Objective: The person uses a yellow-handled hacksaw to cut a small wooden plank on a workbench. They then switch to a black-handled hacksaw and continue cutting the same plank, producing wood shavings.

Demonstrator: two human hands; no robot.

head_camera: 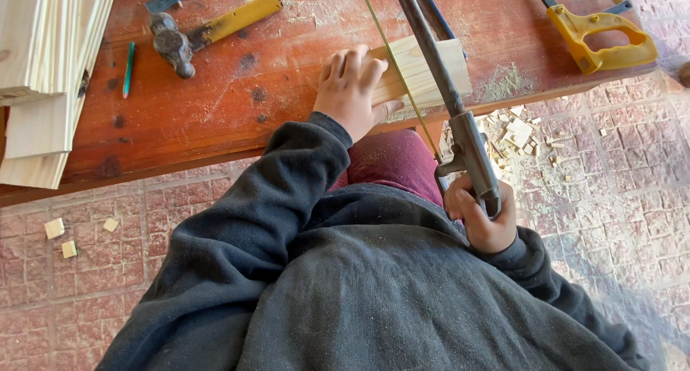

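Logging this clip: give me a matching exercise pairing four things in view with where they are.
1. left hand
2. right hand
3. hammer
4. yellow-handled saw

a. lying at the bench's far right
b. pressing down on the wood block
c. gripping the hacksaw handle
d. lying near the green pencil

Pairs: 1-b, 2-c, 3-d, 4-a

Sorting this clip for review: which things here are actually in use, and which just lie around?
In use:
left hand pressing down the wooden block
right hand gripping the metal-framed saw
red workbench

Lying about:
hammer
green pencil
yellow-handled saw
stacked planks
wood offcuts on the brick floor
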